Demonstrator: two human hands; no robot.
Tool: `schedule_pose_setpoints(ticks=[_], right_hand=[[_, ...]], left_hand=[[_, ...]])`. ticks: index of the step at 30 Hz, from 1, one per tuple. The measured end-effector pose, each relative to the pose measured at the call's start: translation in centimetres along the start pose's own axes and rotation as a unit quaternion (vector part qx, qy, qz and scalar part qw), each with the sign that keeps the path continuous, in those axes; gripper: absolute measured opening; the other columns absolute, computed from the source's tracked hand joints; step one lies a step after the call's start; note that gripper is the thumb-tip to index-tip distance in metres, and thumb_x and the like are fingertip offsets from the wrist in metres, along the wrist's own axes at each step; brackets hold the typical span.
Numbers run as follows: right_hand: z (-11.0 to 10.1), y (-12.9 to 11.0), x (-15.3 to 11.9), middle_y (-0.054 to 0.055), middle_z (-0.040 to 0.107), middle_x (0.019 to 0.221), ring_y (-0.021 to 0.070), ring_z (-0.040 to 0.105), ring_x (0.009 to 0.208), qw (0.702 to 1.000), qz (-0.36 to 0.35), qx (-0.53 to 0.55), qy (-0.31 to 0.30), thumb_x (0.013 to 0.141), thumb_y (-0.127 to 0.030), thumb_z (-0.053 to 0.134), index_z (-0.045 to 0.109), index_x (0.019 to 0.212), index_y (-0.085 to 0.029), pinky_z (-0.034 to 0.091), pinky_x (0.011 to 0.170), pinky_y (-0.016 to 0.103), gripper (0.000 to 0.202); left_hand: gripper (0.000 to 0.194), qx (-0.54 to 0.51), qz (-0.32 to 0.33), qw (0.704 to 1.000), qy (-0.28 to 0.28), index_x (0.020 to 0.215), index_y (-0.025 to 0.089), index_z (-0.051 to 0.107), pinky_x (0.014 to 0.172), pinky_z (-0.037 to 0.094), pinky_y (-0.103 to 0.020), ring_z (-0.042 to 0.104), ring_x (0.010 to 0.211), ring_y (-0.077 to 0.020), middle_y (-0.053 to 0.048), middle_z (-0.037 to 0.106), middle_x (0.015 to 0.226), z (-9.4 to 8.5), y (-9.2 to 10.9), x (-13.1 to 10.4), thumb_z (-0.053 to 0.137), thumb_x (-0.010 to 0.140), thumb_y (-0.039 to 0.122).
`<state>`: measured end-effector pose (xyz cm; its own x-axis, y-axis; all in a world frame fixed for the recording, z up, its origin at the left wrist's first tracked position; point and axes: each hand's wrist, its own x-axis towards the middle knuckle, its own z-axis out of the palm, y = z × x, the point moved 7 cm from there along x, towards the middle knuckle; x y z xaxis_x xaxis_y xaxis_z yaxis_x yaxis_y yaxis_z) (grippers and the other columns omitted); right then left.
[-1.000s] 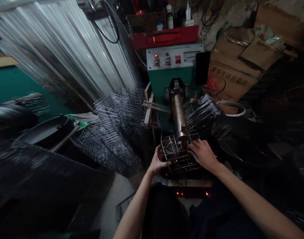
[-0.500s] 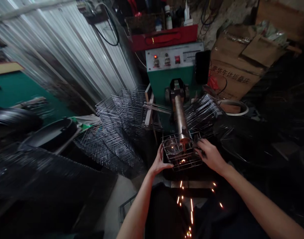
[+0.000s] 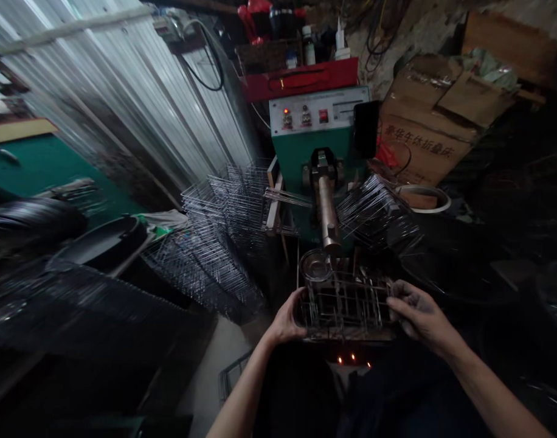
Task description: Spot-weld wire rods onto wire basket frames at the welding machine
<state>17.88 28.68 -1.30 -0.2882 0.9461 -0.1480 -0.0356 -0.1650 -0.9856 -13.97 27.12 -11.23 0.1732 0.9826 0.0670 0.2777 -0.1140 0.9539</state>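
Note:
A small wire basket (image 3: 345, 307) of thin metal rods is between my two hands, just below the tip of the spot welder's arm (image 3: 328, 213). My left hand (image 3: 285, 319) is closed on the basket's left end, thumb low and fingers behind the wires. At the right end, my right hand (image 3: 415, 313) pinches the wire with curled, darkened fingers. Behind the basket, under the welder's tip, a round metal dish (image 3: 315, 266) is visible. The lower electrode is hard to make out among the wires. A few small sparks glow below the basket.
The green welder body (image 3: 290, 158) with knobs and a lit red lamp stands ahead. Stacked wire grids (image 3: 224, 225) lean on its left, and more loose wire pieces (image 3: 370, 207) lie to the right. A cardboard box (image 3: 424, 134) and a white bucket (image 3: 427, 198) stand beyond.
The basket has come away from the welder's tip, toward me and lower, in both hands. My right hand has moved right and down. The bright spark stream has dwindled to a few points.

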Motion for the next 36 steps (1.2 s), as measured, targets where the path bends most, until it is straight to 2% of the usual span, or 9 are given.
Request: schedule_pose_setpoints(ticks=[2,4,6,9,12,14,17,19,36], right_hand=[[0.8,-0.1,-0.7,-0.004,0.060,0.059,0.0045,0.037,0.029,0.999,0.028,0.012,-0.044,0.080,-0.053,0.077,0.056,0.096,-0.020,0.024,0.029,0.015,0.043],[2.4,-0.6,-1.2,0.000,0.064,0.065,0.0080,0.048,0.037,0.994,0.029,0.014,-0.108,0.082,-0.051,0.075,0.060,0.096,-0.018,0.036,0.035,0.017,0.039],[4.5,-1.3,-1.5,0.006,0.070,0.082,0.0160,0.066,0.061,0.980,0.009,-0.025,-0.196,0.087,-0.049,0.070,0.065,0.102,-0.017,0.053,0.055,0.025,0.035],[7.2,-1.6,-1.4,0.005,0.072,0.093,0.0205,0.068,0.085,0.942,-0.074,-0.177,-0.275,0.095,-0.040,0.062,0.070,0.105,-0.019,0.053,0.076,0.031,0.024],[8.6,-0.8,-0.5,0.003,0.070,0.088,0.0194,0.064,0.083,0.884,-0.190,-0.355,-0.239,0.098,-0.025,0.059,0.071,0.094,-0.019,0.049,0.076,0.030,0.014],[9.2,0.1,-0.2,0.005,0.070,0.091,0.0229,0.062,0.089,0.824,-0.262,-0.461,-0.200,0.095,-0.017,0.060,0.069,0.096,-0.017,0.048,0.080,0.034,0.009],[9.8,0.6,-0.6,0.011,0.072,0.105,0.0277,0.059,0.098,0.724,-0.364,-0.566,-0.150,0.092,-0.009,0.059,0.066,0.114,-0.014,0.047,0.083,0.040,0.024],[9.6,0.3,-1.1,0.012,0.071,0.114,0.0274,0.059,0.101,0.685,-0.413,-0.588,-0.125,0.092,-0.004,0.053,0.063,0.124,-0.013,0.046,0.085,0.041,0.034],[7.7,-0.8,1.6,0.007,0.070,0.122,0.0231,0.060,0.106,0.712,-0.416,-0.556,-0.101,0.098,-0.010,0.048,0.059,0.130,-0.020,0.038,0.086,0.039,0.035]], left_hand=[[0.110,0.098,0.016,0.995,0.003,0.145,0.028,0.037,0.115,0.034,-0.053,0.048,0.132,-0.0360,-0.010,0.051,0.143,0.5,2.4,-0.9,0.089,0.048,0.027],[0.114,0.177,0.011,0.984,0.017,0.146,0.029,0.035,0.112,0.036,-0.057,0.053,0.127,-0.0373,-0.010,0.055,0.138,1.2,4.5,-0.8,0.090,0.046,0.030],[0.119,0.239,0.001,0.971,0.029,0.145,0.029,0.035,0.114,0.029,-0.063,0.053,0.125,-0.0410,-0.012,0.058,0.134,2.2,6.3,0.0,0.092,0.041,0.031],[0.117,0.295,0.008,0.955,0.034,0.142,0.027,0.038,0.116,0.016,-0.069,0.044,0.133,-0.0466,-0.015,0.056,0.135,3.7,8.7,0.9,0.092,0.039,0.032],[0.110,0.308,0.016,0.950,0.051,0.140,0.026,0.040,0.117,0.011,-0.068,0.038,0.137,-0.0476,-0.015,0.057,0.133,4.3,10.6,0.9,0.090,0.043,0.034],[0.107,0.308,0.017,0.949,0.072,0.138,0.026,0.040,0.118,0.012,-0.066,0.041,0.135,-0.0464,-0.014,0.057,0.131,4.2,11.5,0.7,0.090,0.044,0.035],[0.104,0.306,0.010,0.947,0.099,0.137,0.026,0.038,0.118,0.017,-0.063,0.046,0.131,-0.0431,-0.013,0.056,0.132,3.9,12.3,0.7,0.088,0.046,0.034],[0.103,0.300,0.007,0.947,0.112,0.137,0.026,0.037,0.118,0.020,-0.062,0.048,0.130,-0.0412,-0.012,0.055,0.132,3.7,12.5,0.8,0.087,0.048,0.034],[0.099,0.272,0.021,0.952,0.142,0.132,0.028,0.039,0.118,0.020,-0.059,0.053,0.124,-0.0354,-0.007,0.057,0.129,2.7,13.0,3.4,0.089,0.046,0.037]])
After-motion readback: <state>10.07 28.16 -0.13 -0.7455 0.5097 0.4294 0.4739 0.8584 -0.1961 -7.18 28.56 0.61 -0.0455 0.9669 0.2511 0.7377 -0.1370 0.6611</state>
